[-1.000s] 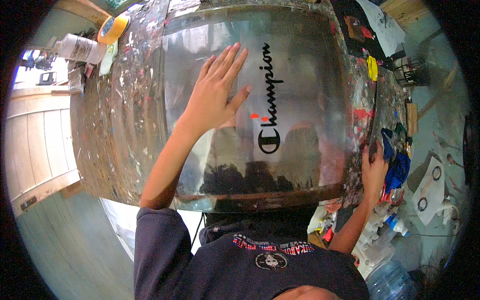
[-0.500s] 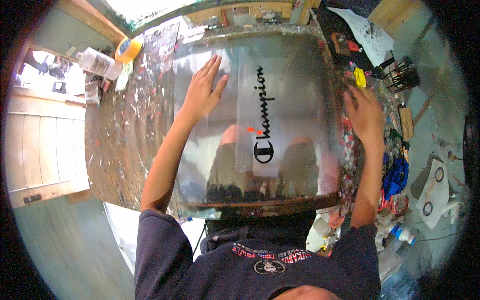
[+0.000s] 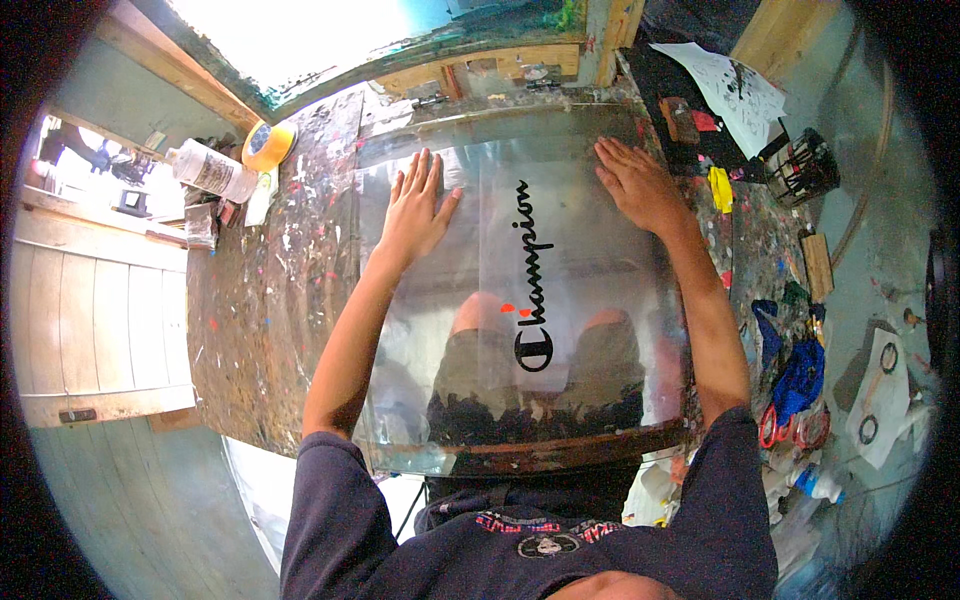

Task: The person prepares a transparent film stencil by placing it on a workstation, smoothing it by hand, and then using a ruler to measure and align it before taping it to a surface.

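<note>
A shiny glass pane [image 3: 420, 330] lies flat in front of me, mirroring light and my legs. On its middle rests a clear film sheet [image 3: 497, 250] printed with black script lettering [image 3: 534, 285] and small red marks. My left hand [image 3: 416, 208] is spread palm down on the pane's left side, left of the film, holding nothing. Over the upper right part of the pane, my right hand [image 3: 640, 185] lies palm down with its fingers stretched toward the far edge; it is also without any object.
The paint-stained table [image 3: 270, 330] extends left of the pane. A yellow tape roll [image 3: 268, 146] and a white bottle [image 3: 212, 170] stand at the far left. To the right are a black pen holder [image 3: 800, 165], a yellow item [image 3: 720, 190], a blue cloth [image 3: 797, 380] and red-handled scissors [image 3: 795, 428].
My right hand has moved left from the table's right side onto the pane. My left hand stays spread on the pane. The view has tilted upward slightly.
</note>
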